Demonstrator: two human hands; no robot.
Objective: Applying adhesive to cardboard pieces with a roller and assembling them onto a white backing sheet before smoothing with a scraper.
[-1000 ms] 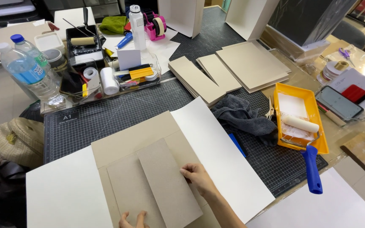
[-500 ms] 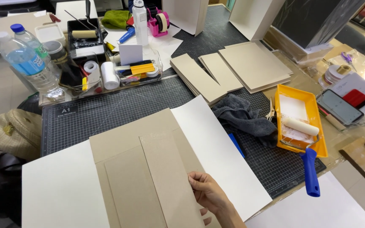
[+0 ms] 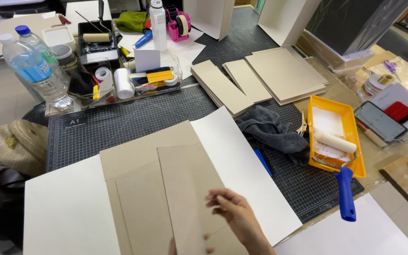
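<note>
The right hand (image 3: 234, 215) rests on a tall grey board strip (image 3: 190, 189), fingers spread flat, over white paper (image 3: 242, 165) on the table. The left hand barely shows; its fingers cannot be told. An orange tray (image 3: 360, 165) holds a roller (image 3: 336, 141). A clear bottle (image 3: 31, 66) with a blue label stands far left.
</note>
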